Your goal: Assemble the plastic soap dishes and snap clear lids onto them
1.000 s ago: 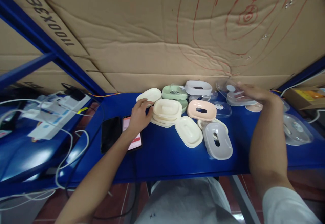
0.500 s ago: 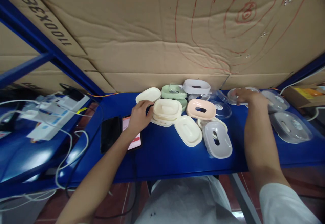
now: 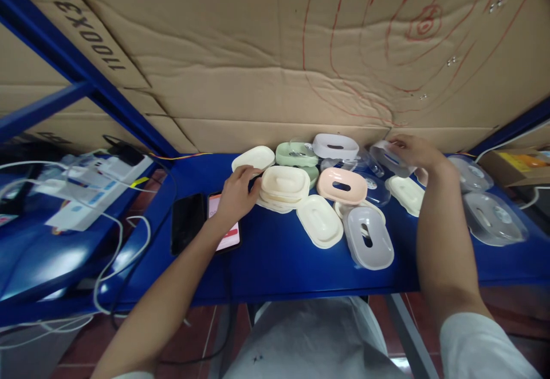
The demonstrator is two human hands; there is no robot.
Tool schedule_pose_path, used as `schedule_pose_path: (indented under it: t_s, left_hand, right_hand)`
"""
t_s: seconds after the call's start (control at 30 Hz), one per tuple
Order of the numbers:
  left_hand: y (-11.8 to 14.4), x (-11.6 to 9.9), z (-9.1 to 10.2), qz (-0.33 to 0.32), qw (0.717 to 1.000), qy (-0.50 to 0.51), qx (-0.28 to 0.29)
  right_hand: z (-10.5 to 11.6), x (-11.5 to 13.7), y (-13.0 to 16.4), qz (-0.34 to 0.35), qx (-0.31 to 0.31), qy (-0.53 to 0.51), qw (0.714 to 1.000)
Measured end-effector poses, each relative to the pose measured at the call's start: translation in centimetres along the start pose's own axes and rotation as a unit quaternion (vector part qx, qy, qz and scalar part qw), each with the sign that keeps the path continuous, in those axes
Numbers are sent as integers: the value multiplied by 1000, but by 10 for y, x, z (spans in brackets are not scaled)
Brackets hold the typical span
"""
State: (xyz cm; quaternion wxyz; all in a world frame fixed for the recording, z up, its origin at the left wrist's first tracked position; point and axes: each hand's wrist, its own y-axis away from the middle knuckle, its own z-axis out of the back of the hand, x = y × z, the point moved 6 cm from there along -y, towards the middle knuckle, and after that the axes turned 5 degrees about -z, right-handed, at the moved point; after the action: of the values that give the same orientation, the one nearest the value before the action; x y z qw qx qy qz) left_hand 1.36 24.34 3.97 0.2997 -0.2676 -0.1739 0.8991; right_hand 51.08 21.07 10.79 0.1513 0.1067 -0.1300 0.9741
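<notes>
Both hands on oval plastic trays, blue metal shelf (image 3: 275,264).

Right hand (image 3: 415,151) lifts a clear oval plastic lid (image 3: 389,158), fingers closed on its far edge, tilted above a cream oval tray (image 3: 406,194) at the shelf's back right. Left hand (image 3: 235,194) rests loosely curled against a stack of cream oval trays (image 3: 283,187), beside a lit phone (image 3: 226,224).

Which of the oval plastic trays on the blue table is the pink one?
The pink tray sits in the middle of the cluster, just right of the cream stack that the left hand touches. All the others are cream, green, white or grey.
</notes>
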Motion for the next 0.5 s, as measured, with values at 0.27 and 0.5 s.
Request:
schedule_pose_path:
  t_s: [0.27, 0.5]
  left_hand:
    - [1, -29, 27, -19, 992, -83, 96]
    - [26, -62, 35, -94, 966, -139, 196]
  right_hand:
    - [55, 63, 85, 74, 35, -14, 997]
    - [2, 118, 260, 231, 10, 25, 972]
